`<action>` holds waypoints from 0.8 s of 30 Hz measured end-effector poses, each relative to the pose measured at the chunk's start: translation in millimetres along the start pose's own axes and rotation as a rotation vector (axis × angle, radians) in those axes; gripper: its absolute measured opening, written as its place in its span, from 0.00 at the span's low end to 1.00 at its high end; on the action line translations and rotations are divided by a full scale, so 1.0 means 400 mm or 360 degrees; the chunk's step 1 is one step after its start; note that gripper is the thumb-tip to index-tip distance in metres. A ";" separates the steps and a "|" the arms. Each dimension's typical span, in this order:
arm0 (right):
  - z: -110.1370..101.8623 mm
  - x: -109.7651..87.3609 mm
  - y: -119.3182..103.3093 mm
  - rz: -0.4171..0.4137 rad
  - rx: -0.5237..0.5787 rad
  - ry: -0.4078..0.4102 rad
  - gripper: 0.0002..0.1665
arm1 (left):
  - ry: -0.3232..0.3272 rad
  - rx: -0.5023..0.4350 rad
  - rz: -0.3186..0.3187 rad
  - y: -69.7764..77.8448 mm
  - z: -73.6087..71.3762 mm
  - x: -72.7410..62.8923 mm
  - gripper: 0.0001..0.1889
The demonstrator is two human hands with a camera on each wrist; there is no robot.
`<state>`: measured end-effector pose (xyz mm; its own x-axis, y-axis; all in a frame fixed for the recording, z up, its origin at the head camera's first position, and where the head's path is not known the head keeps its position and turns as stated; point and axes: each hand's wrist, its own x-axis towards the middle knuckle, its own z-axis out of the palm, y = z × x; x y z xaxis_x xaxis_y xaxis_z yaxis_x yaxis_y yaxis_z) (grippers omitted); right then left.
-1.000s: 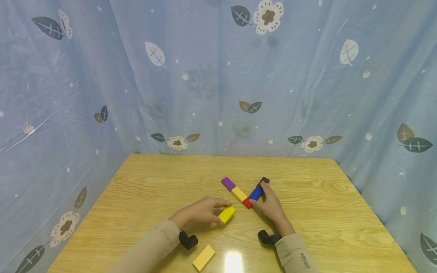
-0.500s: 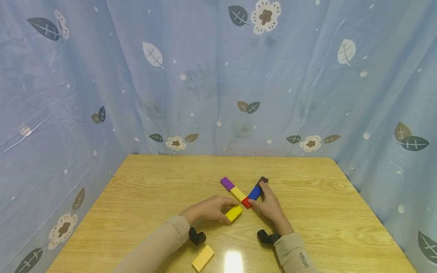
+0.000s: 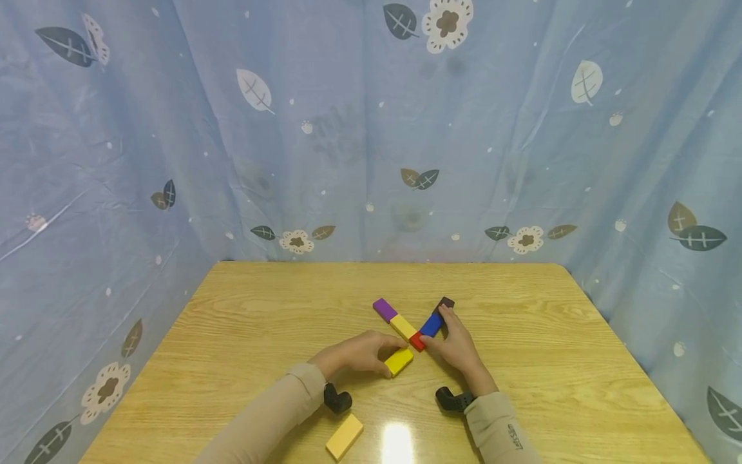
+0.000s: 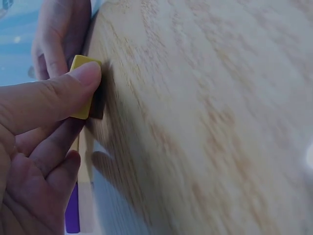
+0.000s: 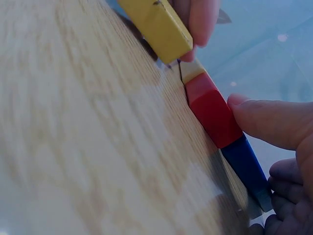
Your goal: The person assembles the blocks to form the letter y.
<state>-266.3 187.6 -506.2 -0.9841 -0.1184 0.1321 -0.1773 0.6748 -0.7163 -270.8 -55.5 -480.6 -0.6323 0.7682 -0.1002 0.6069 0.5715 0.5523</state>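
Note:
My left hand (image 3: pixel 362 353) pinches a bright yellow block (image 3: pixel 399 362) between thumb and fingers, close to the near end of a V of blocks. Whether that block touches the table is unclear. The V's left arm has a purple block (image 3: pixel 385 310) and a pale yellow block (image 3: pixel 402 327). A red block (image 3: pixel 417 341) lies at the V's point, then come a blue block (image 3: pixel 431 325) and a dark brown block (image 3: pixel 445 303). Along this right arm rests my right hand (image 3: pixel 458 345): its thumb touches the red block (image 5: pixel 212 110), its fingertips reach the dark one.
A loose light-yellow block (image 3: pixel 344 437) lies near the front of the wooden table (image 3: pixel 551 361), below the left wrist. A black wrist camera (image 3: pixel 337 399) sits on the left wrist, another on the right. Blue patterned curtains (image 3: pixel 348 148) hang behind and at both sides.
My left hand has carried the bright yellow block to the right, up beside the red block; it barely moves over the last half second. The right hand stays in place on the row.

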 end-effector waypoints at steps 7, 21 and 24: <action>-0.001 0.002 -0.001 0.0007 -0.0003 -0.0012 0.53 | -0.0009 0.0080 0.0017 0.001 -0.002 0.010 0.33; 0.001 0.006 0.001 -0.0008 -0.0001 -0.0018 0.52 | -0.0016 0.0152 0.0055 0.002 0.000 0.017 0.33; 0.001 0.005 0.002 -0.0014 -0.0002 -0.0016 0.52 | -0.0007 0.0160 0.0071 0.003 0.001 0.017 0.32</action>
<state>-268.4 187.6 -506.9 -0.9825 -0.1318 0.1313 -0.1860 0.6748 -0.7142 -274.1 -49.3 -481.1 -0.6018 0.7945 -0.0810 0.6798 0.5628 0.4703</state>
